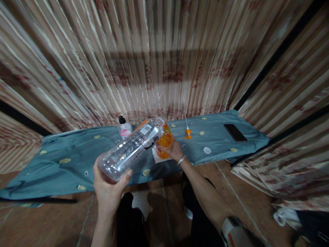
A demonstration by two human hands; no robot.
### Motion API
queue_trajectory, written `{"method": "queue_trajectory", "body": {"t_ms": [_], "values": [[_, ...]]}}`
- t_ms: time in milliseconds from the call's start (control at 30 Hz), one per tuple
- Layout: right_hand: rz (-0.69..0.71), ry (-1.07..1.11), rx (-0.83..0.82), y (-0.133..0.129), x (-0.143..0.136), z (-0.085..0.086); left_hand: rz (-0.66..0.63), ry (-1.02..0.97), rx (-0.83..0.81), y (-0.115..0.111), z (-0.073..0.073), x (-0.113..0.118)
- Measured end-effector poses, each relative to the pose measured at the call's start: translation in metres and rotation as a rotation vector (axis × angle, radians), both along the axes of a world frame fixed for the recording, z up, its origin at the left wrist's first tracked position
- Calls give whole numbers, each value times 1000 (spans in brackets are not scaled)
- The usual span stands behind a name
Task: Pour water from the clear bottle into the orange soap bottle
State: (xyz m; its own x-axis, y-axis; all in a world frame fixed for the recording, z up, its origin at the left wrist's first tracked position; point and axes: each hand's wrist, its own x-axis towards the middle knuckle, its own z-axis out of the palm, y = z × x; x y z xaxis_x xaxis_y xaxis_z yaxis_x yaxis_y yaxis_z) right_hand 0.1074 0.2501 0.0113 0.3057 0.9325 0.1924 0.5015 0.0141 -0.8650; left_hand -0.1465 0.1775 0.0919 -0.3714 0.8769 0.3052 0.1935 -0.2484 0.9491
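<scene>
My left hand [109,185] is wrapped round the base of a large clear bottle [131,151] with a printed label. The bottle is tilted, its neck end up and to the right, at the top of an orange bottle [165,140]. That orange bottle stands upright on a white tissue [157,158], and my right hand [172,149] holds it from the right side. Whether the two bottle mouths touch, and whether liquid passes between them, I cannot tell.
An orange pump head [188,133] with a tube, a round white cap [207,150] and a black phone [235,132] lie on the green cloth [77,144] to the right. A black-capped bottle [125,129] stands behind the clear one. Striped curtains hang behind.
</scene>
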Motion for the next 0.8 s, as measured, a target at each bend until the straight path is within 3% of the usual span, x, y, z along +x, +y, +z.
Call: {"method": "queue_trajectory", "body": {"t_ms": [800], "values": [[2,-13,-7,0,0,1,4,32,24,0,-2,-1]]}}
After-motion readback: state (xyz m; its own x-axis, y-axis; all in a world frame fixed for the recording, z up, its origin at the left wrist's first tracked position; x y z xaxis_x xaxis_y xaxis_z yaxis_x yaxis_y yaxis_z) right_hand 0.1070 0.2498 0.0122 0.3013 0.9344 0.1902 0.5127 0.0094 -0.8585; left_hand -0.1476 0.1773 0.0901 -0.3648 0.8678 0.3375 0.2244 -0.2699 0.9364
